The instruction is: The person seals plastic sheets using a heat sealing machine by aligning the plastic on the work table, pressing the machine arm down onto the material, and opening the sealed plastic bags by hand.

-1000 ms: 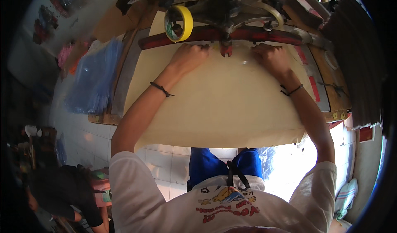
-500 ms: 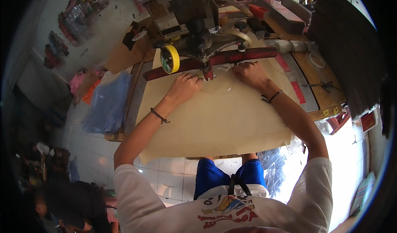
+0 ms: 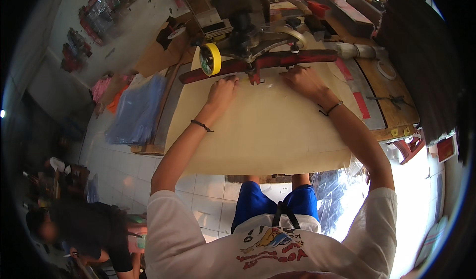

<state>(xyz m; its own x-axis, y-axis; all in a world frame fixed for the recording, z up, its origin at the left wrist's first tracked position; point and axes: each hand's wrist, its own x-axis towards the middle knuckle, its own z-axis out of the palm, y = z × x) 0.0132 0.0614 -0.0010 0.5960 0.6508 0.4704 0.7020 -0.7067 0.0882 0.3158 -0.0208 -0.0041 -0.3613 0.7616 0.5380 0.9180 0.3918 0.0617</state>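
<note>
A wide sheet of tan paper (image 3: 263,135) covers the worktable and reaches past its front edge. Across its far part runs the dark red bar (image 3: 302,57) of a machine with a black-metal head (image 3: 245,43). My left hand (image 3: 223,89) is closed near the bar's front side, left of the red forked piece (image 3: 255,76) at the middle. To the right of that piece, my right hand (image 3: 305,83) is closed too, its fingertips close to the bar. What either hand pinches, if anything, is too small to make out. Small shiny glints lie between them.
A roll of yellow tape (image 3: 213,59) hangs on the machine's left side. Blue-tinted plastic sheets (image 3: 136,111) lie at the table's left. A red strip (image 3: 361,105) and a tape roll (image 3: 386,70) are at right. Another person in dark clothing (image 3: 89,224) sits low at the left.
My view has shifted a little, so the scene sits slightly higher and to the right. Both hands stay close to the bar; the clear film between them shows less.
</note>
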